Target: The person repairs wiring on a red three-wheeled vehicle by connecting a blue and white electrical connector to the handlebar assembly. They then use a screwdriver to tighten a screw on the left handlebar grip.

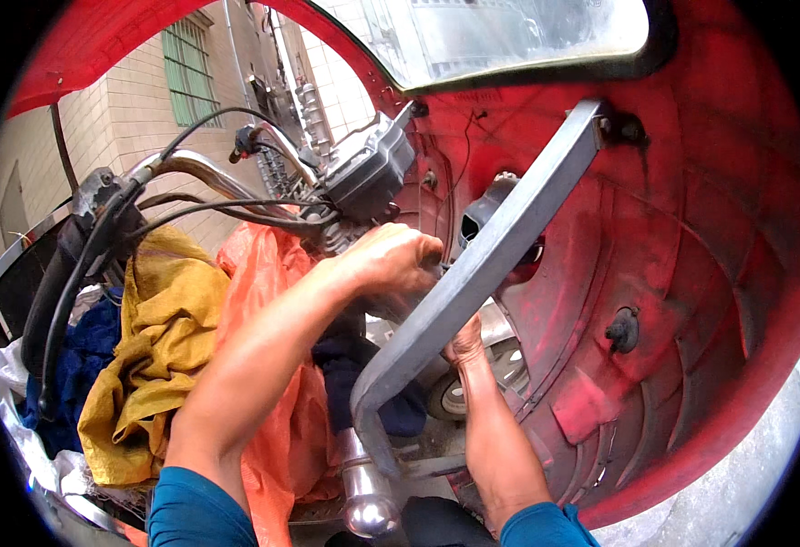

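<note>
We reach around both sides of the grey bar point(486, 251), probably because it blocks us. Our right hand point(465, 340) is half hidden, our left hand point(402, 257) curled; we cannot tell what either grips. Beyond, the black housing point(478, 217) adjoins the red shell point(682, 237).

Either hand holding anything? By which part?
Can't tell: the left hand is curled near the grey bar, its grip unclear; the right hand is partly hidden behind that bar.
</note>
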`<action>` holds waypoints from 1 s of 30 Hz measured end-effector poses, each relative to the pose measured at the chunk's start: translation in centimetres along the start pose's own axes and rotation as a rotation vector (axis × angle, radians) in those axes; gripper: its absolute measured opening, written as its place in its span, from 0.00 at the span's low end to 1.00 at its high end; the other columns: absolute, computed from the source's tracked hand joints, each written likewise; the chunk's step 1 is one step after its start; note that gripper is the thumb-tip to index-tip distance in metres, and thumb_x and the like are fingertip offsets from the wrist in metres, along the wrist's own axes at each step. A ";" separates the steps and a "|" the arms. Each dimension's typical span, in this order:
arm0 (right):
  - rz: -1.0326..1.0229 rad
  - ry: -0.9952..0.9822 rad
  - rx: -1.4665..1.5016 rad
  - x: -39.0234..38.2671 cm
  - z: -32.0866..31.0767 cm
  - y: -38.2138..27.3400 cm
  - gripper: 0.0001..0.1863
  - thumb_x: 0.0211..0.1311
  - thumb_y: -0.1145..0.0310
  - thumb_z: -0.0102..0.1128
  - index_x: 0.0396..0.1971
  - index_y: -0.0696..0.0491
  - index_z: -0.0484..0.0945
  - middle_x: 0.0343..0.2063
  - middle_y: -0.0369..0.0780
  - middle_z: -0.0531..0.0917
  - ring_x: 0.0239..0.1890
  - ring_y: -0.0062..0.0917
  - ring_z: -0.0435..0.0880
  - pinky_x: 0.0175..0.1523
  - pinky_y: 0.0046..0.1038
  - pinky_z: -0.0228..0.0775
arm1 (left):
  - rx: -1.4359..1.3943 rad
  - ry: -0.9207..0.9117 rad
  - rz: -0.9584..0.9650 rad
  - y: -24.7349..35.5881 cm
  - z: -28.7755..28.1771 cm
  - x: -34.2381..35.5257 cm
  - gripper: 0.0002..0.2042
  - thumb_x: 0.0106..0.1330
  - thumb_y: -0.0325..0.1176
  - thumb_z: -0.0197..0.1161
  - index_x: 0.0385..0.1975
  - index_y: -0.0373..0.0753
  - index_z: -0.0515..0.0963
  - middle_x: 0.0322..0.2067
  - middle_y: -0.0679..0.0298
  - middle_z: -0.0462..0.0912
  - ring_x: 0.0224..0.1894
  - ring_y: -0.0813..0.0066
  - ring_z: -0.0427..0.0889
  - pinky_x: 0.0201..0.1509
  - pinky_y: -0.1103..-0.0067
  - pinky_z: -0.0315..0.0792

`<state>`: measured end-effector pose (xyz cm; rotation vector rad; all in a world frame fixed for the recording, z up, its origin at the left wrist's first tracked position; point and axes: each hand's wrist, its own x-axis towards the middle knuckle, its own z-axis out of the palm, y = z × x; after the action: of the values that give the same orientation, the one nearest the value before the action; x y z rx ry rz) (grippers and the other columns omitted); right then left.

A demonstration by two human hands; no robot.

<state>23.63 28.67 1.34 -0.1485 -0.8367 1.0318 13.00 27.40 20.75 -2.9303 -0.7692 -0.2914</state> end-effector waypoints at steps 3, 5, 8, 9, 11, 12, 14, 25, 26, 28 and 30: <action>0.010 0.032 0.045 -0.9 2.0 -0.9 0.20 0.65 0.56 0.48 0.41 0.59 0.76 0.37 0.40 0.80 0.37 0.25 0.78 0.44 0.26 0.69 | -0.252 0.250 -0.056 0.0 1.4 -2.1 0.16 0.51 0.40 0.64 0.36 0.37 0.79 0.30 0.49 0.81 0.36 0.55 0.82 0.40 0.69 0.74; -0.043 0.105 0.002 -0.1 -0.5 0.4 0.19 0.65 0.58 0.48 0.41 0.59 0.76 0.35 0.39 0.80 0.37 0.23 0.78 0.44 0.24 0.69 | -0.354 0.404 -0.006 1.1 2.3 -4.0 0.15 0.55 0.32 0.66 0.40 0.33 0.78 0.35 0.56 0.80 0.40 0.70 0.80 0.45 0.77 0.73; -0.164 0.242 -0.153 -0.5 1.1 1.2 0.14 0.63 0.62 0.51 0.37 0.59 0.76 0.33 0.37 0.80 0.36 0.23 0.78 0.44 0.24 0.68 | -0.175 0.745 0.002 1.5 5.1 -7.7 0.16 0.50 0.28 0.68 0.41 0.35 0.79 0.41 0.55 0.74 0.45 0.62 0.76 0.46 0.77 0.72; -0.370 0.325 -0.451 -0.5 1.2 1.5 0.12 0.62 0.65 0.52 0.35 0.59 0.75 0.30 0.37 0.79 0.34 0.23 0.77 0.43 0.26 0.68 | -0.098 0.795 -0.113 2.0 5.7 -8.6 0.15 0.52 0.26 0.67 0.41 0.37 0.79 0.37 0.58 0.75 0.41 0.65 0.78 0.43 0.78 0.73; -0.614 0.611 -0.721 -1.4 3.5 0.6 0.08 0.61 0.70 0.55 0.32 0.61 0.74 0.27 0.37 0.77 0.31 0.24 0.76 0.40 0.28 0.69 | -0.309 0.832 -0.244 1.9 7.4 -9.4 0.15 0.53 0.24 0.66 0.42 0.36 0.79 0.34 0.60 0.77 0.36 0.69 0.79 0.40 0.79 0.73; -0.520 0.538 -0.460 -2.1 4.9 -0.4 0.05 0.61 0.72 0.57 0.31 0.58 0.75 0.27 0.37 0.77 0.28 0.23 0.76 0.35 0.27 0.70 | -0.323 0.866 -0.224 1.9 8.0 -9.6 0.15 0.53 0.23 0.64 0.43 0.36 0.79 0.33 0.60 0.77 0.35 0.70 0.79 0.39 0.79 0.73; -0.184 0.346 -0.136 -3.3 7.6 -2.5 0.06 0.62 0.70 0.58 0.30 0.57 0.75 0.26 0.37 0.77 0.26 0.21 0.77 0.33 0.24 0.71 | -0.373 0.885 -0.214 1.7 8.7 -10.0 0.16 0.53 0.19 0.60 0.44 0.35 0.78 0.35 0.58 0.79 0.35 0.70 0.80 0.39 0.79 0.74; 0.107 0.122 -0.180 -4.5 8.7 -3.5 0.14 0.58 0.74 0.61 0.43 0.64 0.74 0.31 0.41 0.80 0.31 0.23 0.80 0.35 0.23 0.75 | -1.260 0.980 -0.267 1.8 10.0 -8.7 0.14 0.58 0.22 0.57 0.44 0.31 0.76 0.32 0.63 0.80 0.31 0.77 0.79 0.35 0.81 0.74; 0.111 0.129 -0.167 -4.9 8.4 -3.1 0.15 0.58 0.75 0.60 0.43 0.64 0.74 0.32 0.42 0.80 0.32 0.24 0.81 0.36 0.25 0.76 | -1.425 0.943 -0.368 1.9 10.0 -8.8 0.13 0.58 0.24 0.57 0.43 0.31 0.76 0.30 0.63 0.80 0.29 0.78 0.78 0.32 0.82 0.74; 0.101 0.116 -0.192 -5.8 8.3 -2.6 0.15 0.60 0.75 0.57 0.45 0.66 0.72 0.34 0.44 0.80 0.33 0.27 0.81 0.39 0.30 0.78 | -1.689 0.901 -0.510 2.6 9.5 -9.2 0.09 0.60 0.29 0.59 0.38 0.33 0.78 0.25 0.64 0.79 0.21 0.81 0.75 0.24 0.82 0.71; 0.102 0.103 -0.259 -6.4 8.2 -2.4 0.15 0.60 0.76 0.56 0.46 0.64 0.72 0.33 0.42 0.80 0.33 0.25 0.80 0.37 0.25 0.75 | -1.634 0.810 -0.559 1.8 9.6 -9.6 0.08 0.60 0.30 0.60 0.36 0.34 0.78 0.24 0.64 0.79 0.21 0.81 0.75 0.23 0.82 0.70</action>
<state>18.22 20.09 4.71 -0.4644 -0.8727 0.9990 7.22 22.59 9.28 -2.6677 -1.5681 -3.0951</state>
